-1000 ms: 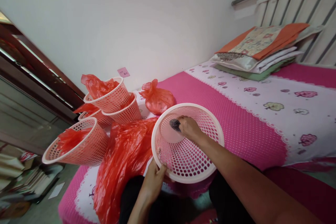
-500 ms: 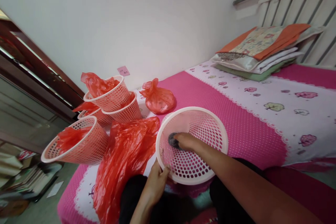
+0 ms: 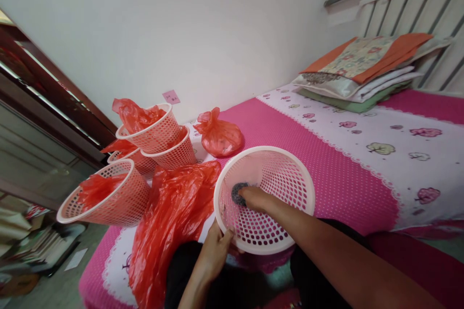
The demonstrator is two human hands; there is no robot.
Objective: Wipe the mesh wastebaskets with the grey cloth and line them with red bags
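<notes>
A pale pink perforated plastic basket (image 3: 306, 188) is tilted with its mouth toward me, over the bed's edge by my knees. My left hand (image 3: 216, 249) grips its rim at the lower left, thumb on top. Inside the basket, my right hand (image 3: 253, 199) is closed around a grey scouring pad (image 3: 238, 194) and presses it to the left inner wall. Part of the right-hand fingers is hidden behind the pad and hand. Beside the basket a red plastic bag (image 3: 174, 207) lies spread out.
Several similar baskets (image 3: 119, 203) with red bags in them stand at the left. A tied red bag (image 3: 222, 137) sits near the wall. Folded bedding (image 3: 358, 72) is stacked at the far right of the bed (image 3: 348, 193). Books (image 3: 47, 251) lie on the floor at left.
The right hand and scouring pad have shifted very slightly left along the basket's inner wall. My left hand keeps its hold on the rim.
</notes>
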